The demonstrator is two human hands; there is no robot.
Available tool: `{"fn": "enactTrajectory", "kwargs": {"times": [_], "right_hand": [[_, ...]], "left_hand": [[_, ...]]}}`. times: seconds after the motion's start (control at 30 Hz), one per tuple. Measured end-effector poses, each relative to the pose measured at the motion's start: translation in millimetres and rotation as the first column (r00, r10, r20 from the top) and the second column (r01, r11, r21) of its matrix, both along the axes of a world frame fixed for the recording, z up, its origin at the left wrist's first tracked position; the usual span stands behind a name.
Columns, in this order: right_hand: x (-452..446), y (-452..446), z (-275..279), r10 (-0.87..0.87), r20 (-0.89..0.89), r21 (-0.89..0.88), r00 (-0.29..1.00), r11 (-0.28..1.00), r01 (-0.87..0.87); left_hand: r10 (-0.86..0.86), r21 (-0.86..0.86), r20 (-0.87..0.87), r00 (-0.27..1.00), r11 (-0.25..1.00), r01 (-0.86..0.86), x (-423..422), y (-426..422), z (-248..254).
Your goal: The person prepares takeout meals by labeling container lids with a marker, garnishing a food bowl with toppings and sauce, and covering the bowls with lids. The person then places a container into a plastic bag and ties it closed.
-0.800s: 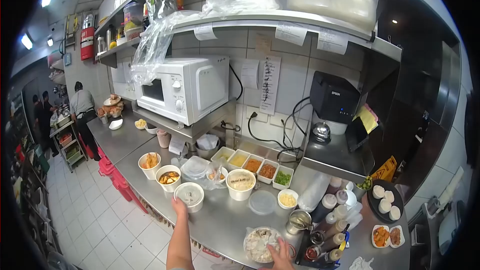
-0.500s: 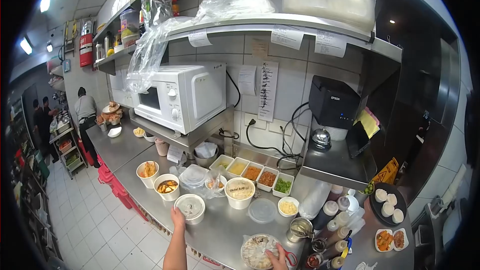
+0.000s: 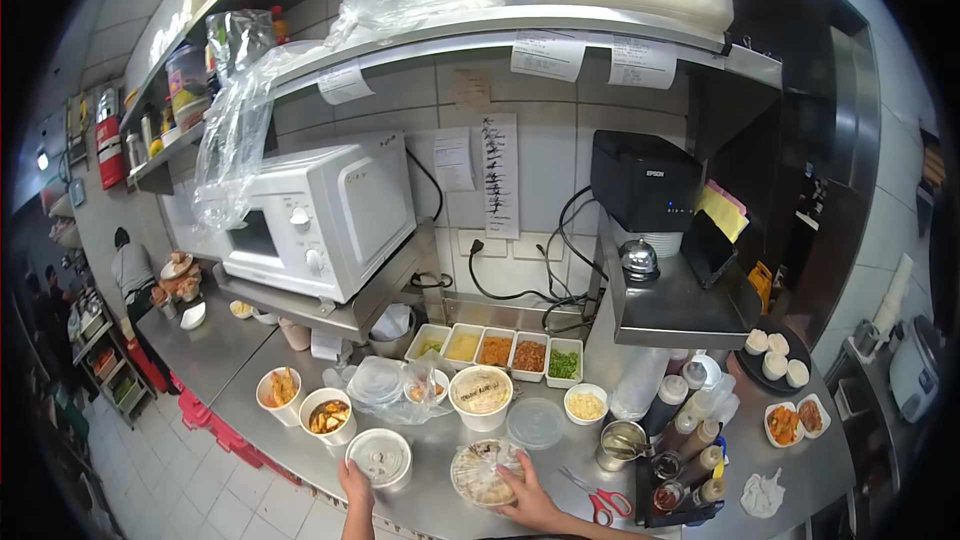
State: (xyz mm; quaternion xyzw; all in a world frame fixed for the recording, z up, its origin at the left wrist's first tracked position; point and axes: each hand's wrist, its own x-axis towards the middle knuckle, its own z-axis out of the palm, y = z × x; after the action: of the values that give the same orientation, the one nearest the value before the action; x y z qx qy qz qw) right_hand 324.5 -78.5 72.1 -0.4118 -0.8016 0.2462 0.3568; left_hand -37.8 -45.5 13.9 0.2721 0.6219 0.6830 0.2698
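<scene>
My left hand [image 3: 356,485] is curled against the near left side of a white tub with a clear lid [image 3: 380,456], which stands on the steel counter. My right hand [image 3: 530,496] grips the right side of a round bowl covered in clear plastic wrap [image 3: 478,473], with pale food showing through. Just right of that hand lie red-handled scissors [image 3: 608,506]. Behind the hands are a tub with writing on its lid [image 3: 481,397], a loose clear lid [image 3: 535,424], a bowl of dark sauced food [image 3: 328,417] and a bowl of orange food [image 3: 280,393].
Several small trays of chopped toppings [image 3: 514,350] line the back. Squeeze bottles [image 3: 690,435] crowd the right, beside a metal cup [image 3: 622,443]. A microwave [image 3: 320,220] and a black printer [image 3: 645,180] sit on raised shelves. Co-workers stand far left.
My right hand and the wrapped bowl have moved left, closer to the lidded tub. The scissors now show in full on the counter. The camera view has shifted; my left hand stays at the tub.
</scene>
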Motion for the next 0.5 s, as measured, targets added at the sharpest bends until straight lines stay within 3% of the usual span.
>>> {"fn": "enactTrajectory", "kwargs": {"times": [0.13, 0.2, 0.27, 0.33, 0.4, 0.43, 0.47, 0.5], "right_hand": [[-39, 26, -5, -0.009, 0.015, 0.046, 1.000, 0.999, 0.008], [-48, 33, -3, 0.011, 0.050, 0.048, 0.999, 0.999, -0.013], [-48, 44, 9, 0.009, 0.078, 0.057, 0.997, 0.998, -0.014], [-38, 57, 62, 0.222, 0.521, -0.200, 0.824, 0.971, -0.134], [-23, 74, 138, 0.256, 0.279, -0.137, 0.926, 0.965, -0.226], [-20, 84, 165, 0.185, 0.070, 0.126, 0.980, 0.973, -0.193], [-16, 84, 218, 0.184, -0.178, 0.083, 0.967, 0.982, -0.172], [-8, 95, 256, 0.136, -0.154, 0.316, 0.979, 0.945, -0.082]], "left_hand": [[-0.108, 0.003, 0.116, 0.987, 0.994, 0.109, -34, -20, 7], [-0.104, -0.007, 0.076, 0.992, 0.994, 0.105, -77, -13, -30], [-0.096, -0.124, 0.016, 0.995, 0.988, 0.097, -93, -9, -29], [-0.127, -0.281, -0.051, 0.991, 0.954, 0.108, -97, -8, -24], [-0.189, -0.417, -0.102, 0.977, 0.900, 0.130, -91, -9, -20], [-0.222, -0.465, -0.139, 0.965, 0.875, 0.134, -87, -10, -18], [-0.263, -0.507, -0.181, 0.948, 0.851, 0.139, -80, -9, -15], [-0.301, -0.534, -0.241, 0.923, 0.835, 0.133, -72, -9, -14]]}}
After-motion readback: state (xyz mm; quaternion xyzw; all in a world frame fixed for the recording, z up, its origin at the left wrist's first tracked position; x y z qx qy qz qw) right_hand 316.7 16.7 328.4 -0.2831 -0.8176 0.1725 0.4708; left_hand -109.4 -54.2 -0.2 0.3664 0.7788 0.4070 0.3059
